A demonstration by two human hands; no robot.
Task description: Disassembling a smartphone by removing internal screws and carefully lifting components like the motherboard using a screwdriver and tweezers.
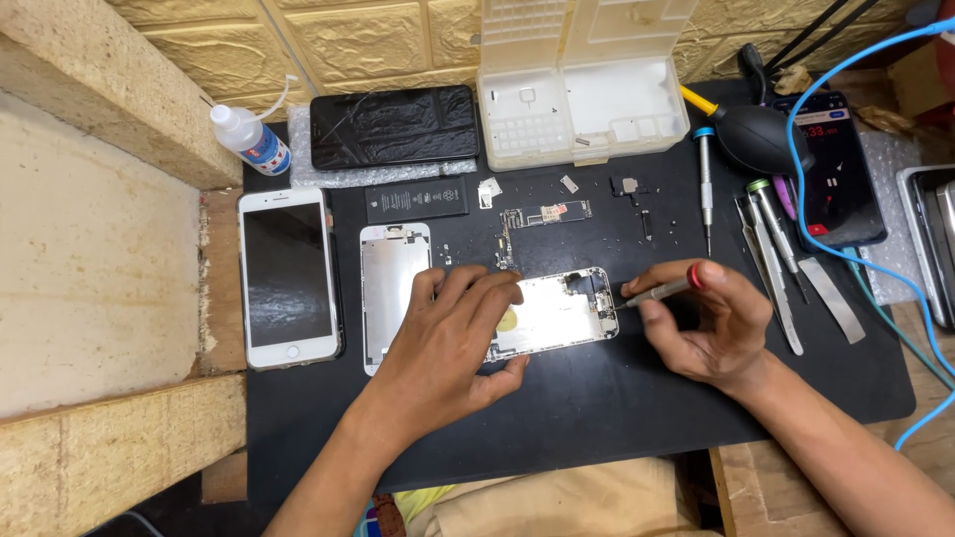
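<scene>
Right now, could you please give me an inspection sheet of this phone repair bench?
Surface: black mat on a wooden bench.
Job's things: opened phone housing; red-capped screwdriver, tip at the housing's right end.
Clutter: white phone, cracked black phone, battery, logic board, parts box, bottle, air blower, tweezers.
Grippers: left hand steadies the housing; right hand holds the screwdriver.
Cables: blue cable over a lit phone.
Surroundings: textured tan wall.
</scene>
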